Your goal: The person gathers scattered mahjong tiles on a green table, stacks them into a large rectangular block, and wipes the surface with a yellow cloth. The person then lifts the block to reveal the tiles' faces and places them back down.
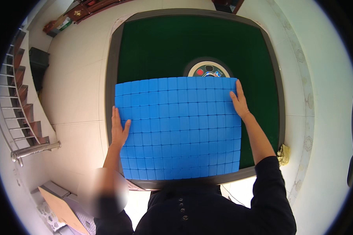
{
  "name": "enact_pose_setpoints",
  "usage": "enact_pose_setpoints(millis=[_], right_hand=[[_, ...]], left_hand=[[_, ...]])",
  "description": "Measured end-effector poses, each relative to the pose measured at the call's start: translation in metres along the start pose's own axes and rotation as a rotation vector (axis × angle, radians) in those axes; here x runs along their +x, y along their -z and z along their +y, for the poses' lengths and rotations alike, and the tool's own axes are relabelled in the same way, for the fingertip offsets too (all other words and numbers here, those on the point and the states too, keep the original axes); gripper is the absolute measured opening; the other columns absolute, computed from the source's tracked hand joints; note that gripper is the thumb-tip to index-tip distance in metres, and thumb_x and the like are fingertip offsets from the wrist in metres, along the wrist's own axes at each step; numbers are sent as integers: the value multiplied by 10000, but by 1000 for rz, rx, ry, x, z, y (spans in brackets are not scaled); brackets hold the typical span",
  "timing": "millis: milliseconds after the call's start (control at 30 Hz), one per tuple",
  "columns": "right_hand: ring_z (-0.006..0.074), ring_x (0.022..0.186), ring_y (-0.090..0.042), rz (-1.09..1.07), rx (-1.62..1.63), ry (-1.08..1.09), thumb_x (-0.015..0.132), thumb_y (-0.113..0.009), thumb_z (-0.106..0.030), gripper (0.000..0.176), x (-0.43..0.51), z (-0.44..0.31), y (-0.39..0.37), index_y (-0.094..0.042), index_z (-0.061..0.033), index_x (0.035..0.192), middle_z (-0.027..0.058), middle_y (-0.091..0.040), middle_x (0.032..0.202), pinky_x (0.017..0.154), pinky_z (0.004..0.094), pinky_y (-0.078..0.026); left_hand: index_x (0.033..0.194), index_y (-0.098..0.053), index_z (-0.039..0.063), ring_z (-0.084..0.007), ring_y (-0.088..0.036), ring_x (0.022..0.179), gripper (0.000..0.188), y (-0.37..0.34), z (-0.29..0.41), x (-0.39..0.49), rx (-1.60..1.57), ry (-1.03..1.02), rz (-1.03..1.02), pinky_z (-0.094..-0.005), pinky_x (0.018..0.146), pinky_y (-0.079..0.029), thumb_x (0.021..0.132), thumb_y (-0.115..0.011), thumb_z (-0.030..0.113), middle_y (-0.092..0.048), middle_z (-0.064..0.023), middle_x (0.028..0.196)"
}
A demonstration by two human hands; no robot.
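Blue-backed mahjong tiles [179,126] lie side by side in a large rectangular block, plain blue faces up, on the near part of a mahjong table with a dark green playing surface [188,38]. My left hand [119,129] presses along the block's left edge, thumb on top. At the upper right corner, my right hand [239,101] rests against the right edge, with its thumb over the tiles. The block partly covers the table's round control panel [200,71], which has a red button.
A dark raised rim [111,73] surrounds the table. Stairs with a metal railing [36,150] are at the left, near a black case [38,63]. A yellowish crumpled bag [284,154] is beside the table's right edge. Flat boards [60,210] lean at lower left.
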State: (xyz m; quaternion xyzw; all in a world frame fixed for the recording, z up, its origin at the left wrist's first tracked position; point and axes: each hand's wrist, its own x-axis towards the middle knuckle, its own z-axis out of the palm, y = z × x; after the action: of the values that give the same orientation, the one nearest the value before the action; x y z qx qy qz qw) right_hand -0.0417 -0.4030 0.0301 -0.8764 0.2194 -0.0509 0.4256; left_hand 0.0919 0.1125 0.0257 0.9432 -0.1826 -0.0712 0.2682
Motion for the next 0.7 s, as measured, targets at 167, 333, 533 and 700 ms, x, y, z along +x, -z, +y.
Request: enact_pose_setpoints(millis=[167, 333, 533, 700], right_hand=[[325, 1470, -174, -16, -57, 82, 979, -465, -441, 777, -34, 9, -3, -78, -85, 1552, 174, -123, 1602, 1187, 390, -176], [361, 1459, -188, -38, -88, 64, 946, -435, -550, 864, -120, 9, -9, -33, -82, 1551, 200, -104, 1598, 1175, 427, -204], [389, 1418, -274, 9, -279, 41, 903, -602, -342, 891, -214, 8, -11, -57, -46, 1543, 237, -181, 1567, 1149, 413, -270], [407, 1407, -275, 72, -411, -33, 899, -605, -374, 875, -266, 5, -24, -123, 8, 1521, 257, -197, 1552, 1146, 424, -253]], left_hand=[[1532, -94, 21, -366, -195, 1451, 790, 3, -3, -22, 113, -40, -31, -428, 1168, -258, 983, -515, 403, -75, -147, 1612], [1533, -74, 11, -345, -117, 1478, 828, 4, -4, -69, 235, -93, -28, -427, 1204, -138, 985, -337, 573, -51, -166, 1609], [1522, -118, -21, -341, -86, 1486, 836, -5, 11, -114, 411, -100, -58, -470, 1199, -89, 968, -451, 510, -81, -193, 1603], [1504, -175, -43, -349, -96, 1486, 849, -14, 23, -152, 356, -215, -43, -508, 1189, -72, 932, -526, 476, -126, -205, 1596]])
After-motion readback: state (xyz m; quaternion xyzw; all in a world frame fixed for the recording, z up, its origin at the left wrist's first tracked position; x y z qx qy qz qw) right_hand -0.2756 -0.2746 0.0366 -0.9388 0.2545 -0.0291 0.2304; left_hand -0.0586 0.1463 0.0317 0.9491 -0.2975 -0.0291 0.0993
